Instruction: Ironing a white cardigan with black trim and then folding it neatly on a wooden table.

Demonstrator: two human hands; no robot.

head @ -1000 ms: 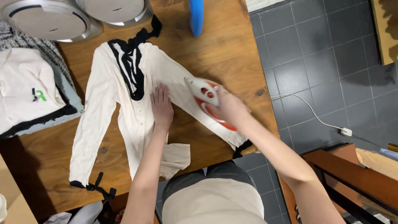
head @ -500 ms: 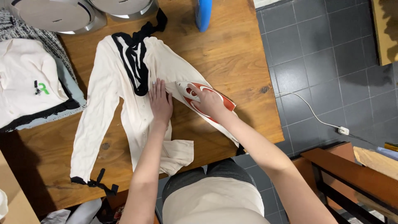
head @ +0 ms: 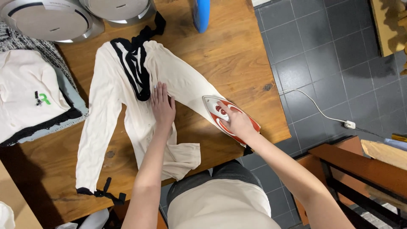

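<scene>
1. Hands first: the left hand [head: 163,106] lies flat, palm down, fingers together and stretched toward 12 o'clock, pressing on the front of a cream cardigan [head: 127,97] just beside its button line.
2. The right hand [head: 237,121] is curled around the handle of a red and white iron [head: 227,118], at about 3 o'clock from the left hand; the fingers wrap the grip, so the handle itself is mostly hidden.
3. The iron sits sole down on the cardigan's sleeve [head: 186,85], near the cuff end, its pointed tip facing roughly 10 o'clock.
4. That sleeve runs diagonally from the shoulder toward 4 o'clock, and its dark cuff [head: 248,149] hangs just over the table edge.
5. The cardigan is spread on a wooden table [head: 237,51], black and white striped collar [head: 133,63] at 12 o'clock, the other sleeve [head: 91,135] straight down toward 6 o'clock and ending in a black tie (slightly tangled).
6. At 9 o'clock of the cardigan lies a stack of folded clothes [head: 29,97], the top piece cream with a small green mark.
7. At 11 o'clock stand two round silver lidded appliances [head: 51,19], and at 12 o'clock a blue object [head: 200,12], cut off by the frame.
8. A white cord [head: 316,108] trails over the grey tiled floor [head: 339,51] at 3 o'clock, ending in a plug.
</scene>
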